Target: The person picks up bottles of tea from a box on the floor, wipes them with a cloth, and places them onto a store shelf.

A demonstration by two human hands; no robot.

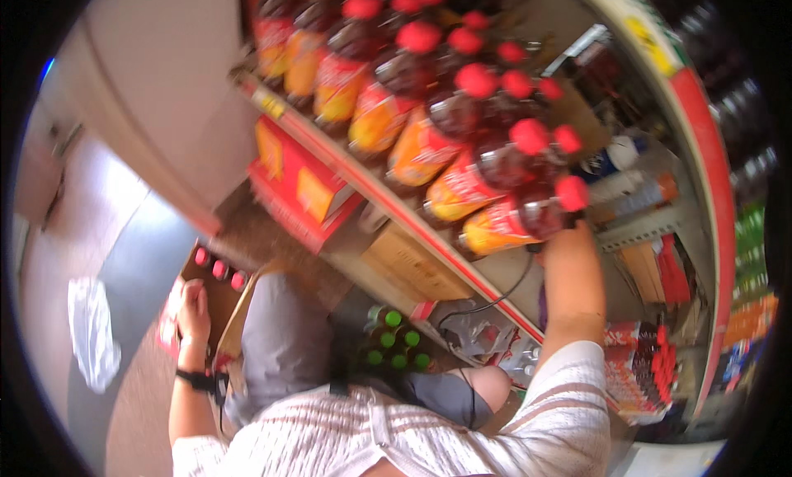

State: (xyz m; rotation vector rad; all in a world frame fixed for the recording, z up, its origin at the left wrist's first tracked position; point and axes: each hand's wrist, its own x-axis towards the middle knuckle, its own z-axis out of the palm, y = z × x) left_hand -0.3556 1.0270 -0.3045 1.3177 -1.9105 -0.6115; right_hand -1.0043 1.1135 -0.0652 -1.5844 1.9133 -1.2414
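Observation:
My left hand point(193, 307) grips the side wall of an open cardboard box point(224, 304) on the floor. Inside the box, several bottles with red caps point(220, 269) stand at the far end. My right forearm point(574, 273) reaches up to the shelf, at the near end of rows of drink bottles. The nearest bottle point(504, 226) has dark liquid, a red cap and an orange-yellow label. Behind that bottle and its cap, my right hand is hidden, so its grip cannot be made out.
The shelf's red-and-white front edge point(396, 214) runs diagonally. Below it are red cartons point(303, 186), a brown carton point(417, 263) and a dark cable point(495, 301). Green-capped bottles point(393, 338) stand by my legs. A clear plastic bag point(93, 335) lies on the floor. Red-labelled packs point(637, 365) are at right.

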